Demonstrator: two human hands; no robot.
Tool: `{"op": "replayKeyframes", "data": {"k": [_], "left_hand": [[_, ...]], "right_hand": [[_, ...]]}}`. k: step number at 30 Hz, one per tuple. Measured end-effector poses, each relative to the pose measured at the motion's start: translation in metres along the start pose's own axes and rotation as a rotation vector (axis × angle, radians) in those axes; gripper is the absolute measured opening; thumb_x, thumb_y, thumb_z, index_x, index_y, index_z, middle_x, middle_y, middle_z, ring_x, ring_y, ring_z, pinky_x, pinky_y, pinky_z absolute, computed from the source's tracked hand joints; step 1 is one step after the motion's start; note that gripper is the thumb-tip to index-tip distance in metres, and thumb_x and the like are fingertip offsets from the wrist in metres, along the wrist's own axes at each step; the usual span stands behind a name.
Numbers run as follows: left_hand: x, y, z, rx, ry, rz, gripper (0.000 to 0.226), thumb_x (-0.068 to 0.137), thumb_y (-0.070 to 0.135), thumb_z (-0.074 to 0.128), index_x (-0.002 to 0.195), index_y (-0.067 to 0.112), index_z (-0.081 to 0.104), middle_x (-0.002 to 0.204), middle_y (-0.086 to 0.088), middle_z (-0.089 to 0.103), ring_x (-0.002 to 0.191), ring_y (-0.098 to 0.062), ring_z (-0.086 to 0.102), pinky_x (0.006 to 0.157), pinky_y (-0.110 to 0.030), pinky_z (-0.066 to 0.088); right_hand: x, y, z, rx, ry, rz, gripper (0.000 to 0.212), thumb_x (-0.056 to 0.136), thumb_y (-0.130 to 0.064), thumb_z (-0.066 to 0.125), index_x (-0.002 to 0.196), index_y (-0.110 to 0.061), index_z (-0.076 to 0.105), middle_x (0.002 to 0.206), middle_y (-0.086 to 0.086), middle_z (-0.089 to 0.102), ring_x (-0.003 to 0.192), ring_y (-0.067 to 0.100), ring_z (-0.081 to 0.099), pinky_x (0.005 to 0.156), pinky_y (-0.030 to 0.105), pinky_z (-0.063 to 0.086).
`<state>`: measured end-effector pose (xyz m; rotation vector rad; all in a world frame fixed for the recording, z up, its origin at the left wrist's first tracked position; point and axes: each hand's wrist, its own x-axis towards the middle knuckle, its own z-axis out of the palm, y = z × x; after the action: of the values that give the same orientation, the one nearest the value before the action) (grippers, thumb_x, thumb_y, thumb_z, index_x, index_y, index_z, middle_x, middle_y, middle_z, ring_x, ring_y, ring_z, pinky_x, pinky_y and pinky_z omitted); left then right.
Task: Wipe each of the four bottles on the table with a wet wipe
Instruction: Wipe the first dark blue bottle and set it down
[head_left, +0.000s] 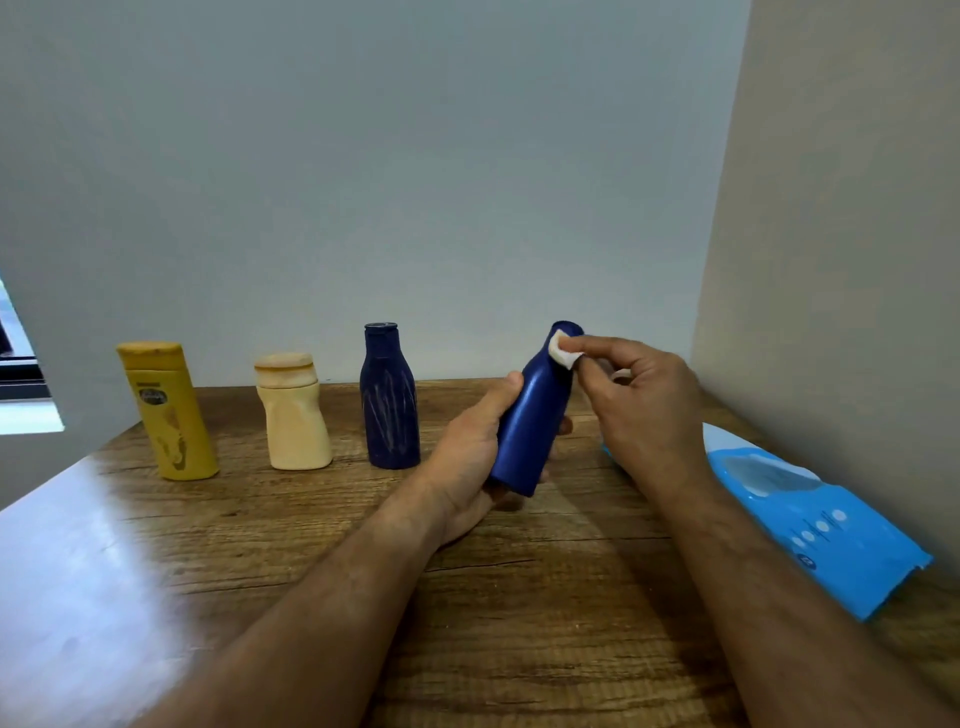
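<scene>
A blue bottle (535, 415) is held off the wooden desk (519, 597) by the left hand (470, 462), whose fingers are curled round its lower body; the bottle is tilted, its neck leaning to the right and away. A small folded white wet wipe (563, 355) is pinched between the thumb and fingertips of the right hand (639, 400) and is pressed against the bottle's neck just below the cap. Three other bottles are stood upright in a row near the back wall: a yellow bottle (169, 410) at the left, a cream bottle (293, 413) beside it, and a dark blue bottle (389, 397) with pale streaks on its front. A light blue wet wipe pack (810, 519) is laid flat on the desk's right side, against the side wall.
</scene>
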<state>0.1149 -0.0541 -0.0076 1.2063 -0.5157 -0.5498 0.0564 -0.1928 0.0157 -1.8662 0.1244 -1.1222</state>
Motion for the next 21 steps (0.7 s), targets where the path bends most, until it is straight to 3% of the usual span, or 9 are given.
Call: {"op": "replayKeyframes", "data": {"k": [3,7,12,16,21], "left_hand": [[-0.002,0.0,0.001,0.025,-0.033,-0.009,0.039,0.101,0.047,0.047,0.125,0.018,0.059,0.1,-0.011,0.077,0.078,-0.019,0.067,0.071,-0.033,0.053],[0.0,0.0,0.0,-0.031,-0.005,0.003,0.036,0.101,0.044,0.05,0.119,0.015,0.063,0.098,-0.011,0.077,0.082,-0.025,0.072,0.072,-0.038,0.058],[0.005,-0.002,0.001,-0.228,0.014,0.067,0.031,0.102,0.029,0.054,0.132,0.02,0.053,0.106,-0.01,0.077,0.089,-0.037,0.074,0.077,-0.053,0.06],[0.007,-0.002,-0.001,-0.204,0.052,0.086,0.021,0.102,0.032,0.055,0.118,0.019,0.051,0.109,-0.012,0.076,0.095,-0.043,0.072,0.079,-0.055,0.058],[0.009,-0.003,-0.004,-0.25,0.086,0.101,0.017,0.104,0.024,0.052,0.117,0.018,0.061,0.119,-0.013,0.073,0.102,-0.044,0.071,0.082,-0.054,0.059]], "right_hand": [[0.002,0.001,-0.001,-0.011,0.057,-0.008,0.019,0.091,-0.025,0.067,0.108,-0.027,0.075,0.1,-0.011,0.072,0.092,0.003,0.063,0.072,0.004,0.047],[-0.002,-0.003,0.0,-0.007,-0.064,0.041,0.013,0.088,-0.025,0.071,0.098,-0.025,0.078,0.09,-0.01,0.074,0.071,-0.004,0.061,0.057,0.002,0.043],[-0.005,-0.007,0.001,0.036,-0.189,0.079,0.011,0.088,-0.019,0.072,0.096,-0.015,0.078,0.091,-0.002,0.073,0.063,-0.011,0.06,0.046,0.004,0.041],[-0.003,-0.003,0.001,0.044,-0.161,0.096,0.016,0.088,-0.023,0.071,0.1,-0.013,0.077,0.096,-0.002,0.073,0.071,-0.011,0.061,0.049,0.002,0.041],[-0.001,0.001,0.001,0.027,-0.188,0.129,0.014,0.087,-0.026,0.072,0.097,-0.019,0.077,0.092,-0.008,0.073,0.074,-0.005,0.062,0.054,0.002,0.042]]}}
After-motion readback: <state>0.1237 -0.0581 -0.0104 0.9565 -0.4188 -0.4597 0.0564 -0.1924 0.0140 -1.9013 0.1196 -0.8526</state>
